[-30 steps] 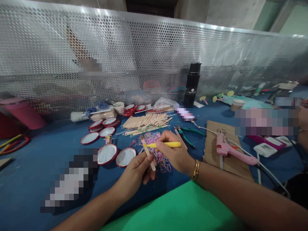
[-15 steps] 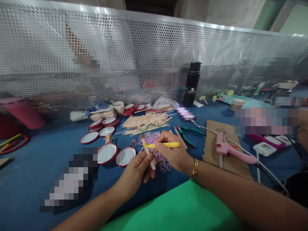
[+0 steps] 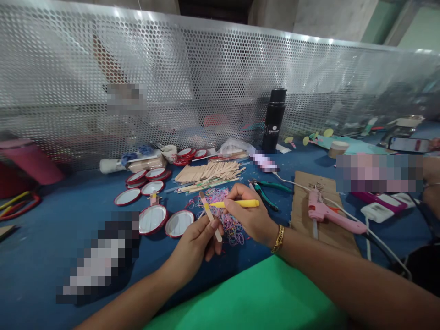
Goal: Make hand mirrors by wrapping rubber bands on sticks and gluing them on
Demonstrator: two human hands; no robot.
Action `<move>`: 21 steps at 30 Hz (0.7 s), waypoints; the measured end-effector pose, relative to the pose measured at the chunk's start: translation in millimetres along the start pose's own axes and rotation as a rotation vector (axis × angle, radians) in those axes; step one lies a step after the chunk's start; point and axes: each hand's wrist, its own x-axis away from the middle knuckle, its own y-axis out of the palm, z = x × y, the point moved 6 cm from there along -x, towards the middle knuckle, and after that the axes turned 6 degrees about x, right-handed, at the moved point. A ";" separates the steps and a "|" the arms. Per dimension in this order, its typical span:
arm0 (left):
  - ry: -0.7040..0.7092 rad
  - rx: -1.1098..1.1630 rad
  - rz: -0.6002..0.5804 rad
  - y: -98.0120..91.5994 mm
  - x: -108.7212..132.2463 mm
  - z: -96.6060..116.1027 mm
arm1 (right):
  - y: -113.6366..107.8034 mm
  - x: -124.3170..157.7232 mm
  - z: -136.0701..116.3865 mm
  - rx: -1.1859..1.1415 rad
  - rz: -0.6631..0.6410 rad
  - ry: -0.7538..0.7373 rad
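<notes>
Between the thumb and fingers of my left hand (image 3: 202,236) is a wooden craft stick (image 3: 216,233), tilted, its upper part coloured brown, pink and yellow. My right hand (image 3: 245,211) grips a yellow marker (image 3: 245,203) like a pen, its tip pointing left, close beside the stick's yellow band. Behind both hands lies a tangle of pastel elastic bands (image 3: 235,236). Farther back is a pile of plain craft sticks (image 3: 202,172). Red-rimmed round lids (image 3: 153,219) lie to the left of my hands, one of them near a small coloured stick piece (image 3: 154,198).
Green-handled pliers (image 3: 266,197) lie right of my right hand. A pink glue gun (image 3: 330,215) rests on cardboard (image 3: 299,201), its cable trailing. A black bottle (image 3: 274,121) stands before the perforated metal screen (image 3: 220,73). A green sheet (image 3: 261,298) lies near me.
My right hand has shifted slightly right and up, drawing the marker tip off the stick. The stick's yellow band now shows more fully. My left hand stays in place.
</notes>
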 end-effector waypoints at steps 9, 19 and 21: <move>-0.001 0.000 0.008 -0.5 0.4 -0.6 | 0.1 0.6 -1.0 0.019 0.006 0.000; 0.004 -0.022 0.010 -0.2 -0.6 -0.2 | 0.4 1.0 -1.8 0.015 0.007 -0.015; -0.004 -0.017 0.011 -0.3 -1.2 -0.9 | 1.7 1.2 -3.8 0.017 -0.011 -0.047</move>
